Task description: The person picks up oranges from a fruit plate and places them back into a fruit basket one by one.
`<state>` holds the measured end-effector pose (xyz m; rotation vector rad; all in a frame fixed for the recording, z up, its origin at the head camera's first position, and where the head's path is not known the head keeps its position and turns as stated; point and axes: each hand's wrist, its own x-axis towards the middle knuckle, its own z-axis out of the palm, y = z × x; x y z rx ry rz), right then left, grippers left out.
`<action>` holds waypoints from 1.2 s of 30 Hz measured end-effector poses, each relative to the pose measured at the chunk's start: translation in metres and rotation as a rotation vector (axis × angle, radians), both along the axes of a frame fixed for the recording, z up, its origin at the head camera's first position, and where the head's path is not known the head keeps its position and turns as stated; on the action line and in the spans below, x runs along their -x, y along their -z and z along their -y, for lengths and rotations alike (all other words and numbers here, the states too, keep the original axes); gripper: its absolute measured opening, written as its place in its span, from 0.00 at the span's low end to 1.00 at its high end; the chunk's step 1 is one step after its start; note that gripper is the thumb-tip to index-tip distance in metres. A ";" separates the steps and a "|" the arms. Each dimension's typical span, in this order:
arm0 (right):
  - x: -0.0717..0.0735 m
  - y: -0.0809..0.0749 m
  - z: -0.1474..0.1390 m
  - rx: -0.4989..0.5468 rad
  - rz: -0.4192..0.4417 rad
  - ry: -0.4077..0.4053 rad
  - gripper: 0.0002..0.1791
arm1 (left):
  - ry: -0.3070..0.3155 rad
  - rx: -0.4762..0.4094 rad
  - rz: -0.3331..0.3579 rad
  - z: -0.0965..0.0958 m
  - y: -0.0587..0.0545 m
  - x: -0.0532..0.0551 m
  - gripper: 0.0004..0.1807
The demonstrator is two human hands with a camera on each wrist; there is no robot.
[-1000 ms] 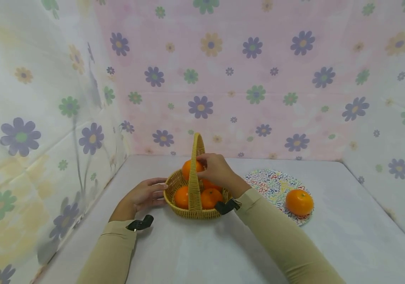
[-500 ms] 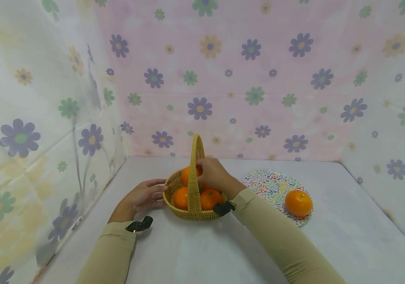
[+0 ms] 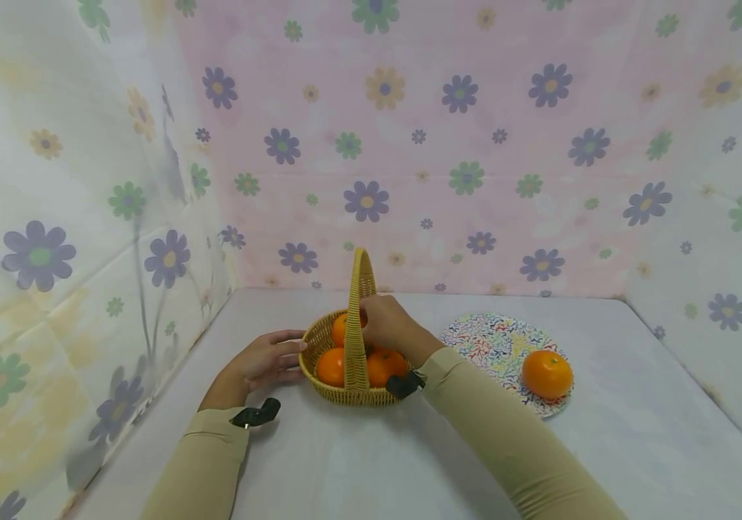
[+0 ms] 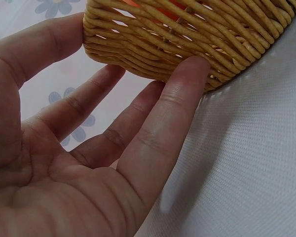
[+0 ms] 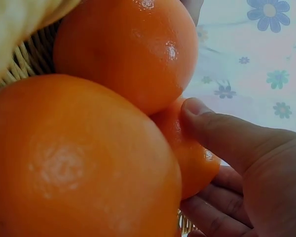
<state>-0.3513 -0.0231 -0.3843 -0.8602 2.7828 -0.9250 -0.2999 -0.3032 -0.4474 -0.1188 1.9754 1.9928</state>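
Observation:
A yellow wicker basket (image 3: 355,394) with a tall handle stands mid-table with several oranges inside. My left hand (image 3: 271,363) is at its left side, fingers extended. In the left wrist view, fingertips (image 4: 191,69) touch the woven wall. My right hand (image 3: 391,323) reaches into the back right of the basket behind the handle. In the right wrist view, its thumb lies on an orange (image 5: 187,148) and its other fingers curve round the lower side. A second orange (image 5: 128,49) and a nearer, larger-looking orange (image 5: 79,158) sit against it. The handle partly hides the right fingertips in the head view.
To the right lies a round mat (image 3: 475,338) with a multicoloured speckled pattern. One orange (image 3: 548,374) sits on its right side. A white cloth covers the table (image 3: 371,462), and flower-printed cloth hangs at the back and sides.
My right hand has sunk lower into the basket, and the orange at the back has gone down with it. The left hand stays at the basket's side. The view has tilted slightly.

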 end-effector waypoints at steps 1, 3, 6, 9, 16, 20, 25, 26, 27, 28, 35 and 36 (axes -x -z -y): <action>0.000 0.000 0.000 -0.002 0.007 0.002 0.14 | 0.000 0.000 0.001 0.000 0.000 0.000 0.34; -0.001 -0.001 0.001 -0.012 0.010 0.007 0.14 | -0.001 0.002 -0.001 0.000 0.000 0.000 0.34; -0.003 -0.002 0.002 -0.023 0.024 0.019 0.13 | 0.001 0.008 -0.003 -0.001 0.000 0.000 0.34; -0.004 -0.003 0.002 -0.037 0.024 0.022 0.12 | 0.000 0.011 0.000 0.000 -0.001 0.000 0.34; -0.007 -0.006 0.002 -0.037 0.046 0.013 0.09 | 0.001 0.017 0.000 0.000 -0.002 0.000 0.34; -0.008 -0.006 0.002 -0.041 0.048 0.007 0.10 | 0.005 0.019 -0.004 -0.001 -0.002 -0.001 0.34; -0.010 -0.007 0.001 -0.041 0.052 0.003 0.11 | 0.004 0.010 0.002 -0.001 -0.001 0.000 0.34; -0.011 -0.007 0.001 -0.041 0.049 0.004 0.11 | 0.002 0.005 0.004 -0.001 -0.001 0.000 0.34; -0.011 -0.008 0.001 -0.039 0.051 0.005 0.11 | 0.001 0.004 0.005 -0.001 -0.001 0.000 0.34; -0.011 -0.008 0.001 -0.038 0.050 0.006 0.11 | 0.003 0.004 0.005 -0.001 -0.001 0.000 0.34; -0.014 -0.012 -0.002 -0.053 0.004 0.008 0.12 | -0.004 0.008 0.008 0.000 0.001 0.001 0.36; -0.015 -0.013 -0.003 -0.057 -0.007 0.007 0.13 | -0.003 0.008 0.008 0.000 0.001 0.002 0.36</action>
